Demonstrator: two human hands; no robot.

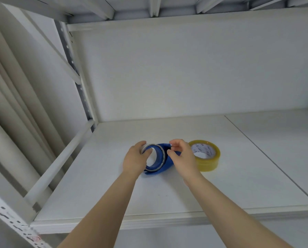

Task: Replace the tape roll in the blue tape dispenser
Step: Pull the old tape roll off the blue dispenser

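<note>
The blue tape dispenser (163,164) lies on the white shelf board (99,187), near its middle. A nearly bare roll core (152,158) sits inside the dispenser's ring. My left hand (136,159) grips that core from the left, fingers curled over its rim. My right hand (181,155) pinches the dispenser's far edge between thumb and fingertips. A full roll of yellowish clear tape (206,155) lies flat just right of my right hand, partly hidden behind it.
The shelf has a white back wall (185,68) and a metal upright post (78,83) at the left. A seam (267,154) runs diagonally across the board at the right. Another shelf overhangs above.
</note>
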